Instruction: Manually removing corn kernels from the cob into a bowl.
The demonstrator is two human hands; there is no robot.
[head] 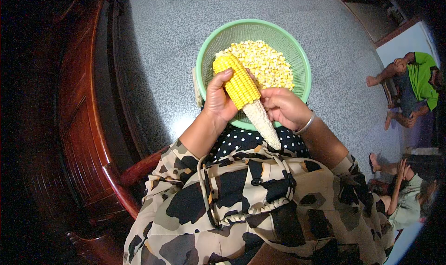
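Note:
An ear of corn (240,82) slants over the near part of a green plastic mesh basket (306,70). Yellow kernels cover its upper part, while the lower part is bare whitish cob (263,122). My left hand (219,97) grips the kernel-covered part from the left, thumb on top. At the right side, where kernels meet bare cob, my right hand (287,108) has its curled fingers against the ear; its fingertips are partly hidden. Loose corn kernels (270,64) lie heaped in the basket.
A pale bare cob (197,87) lies just left of the basket. Dark wooden furniture (83,143) stands at left, with a curved wooden armrest (122,192) beside me. Two other people, one in a green shirt (423,78), one in a pale top (406,204), sit at right. Speckled grey floor (167,38) surrounds the basket.

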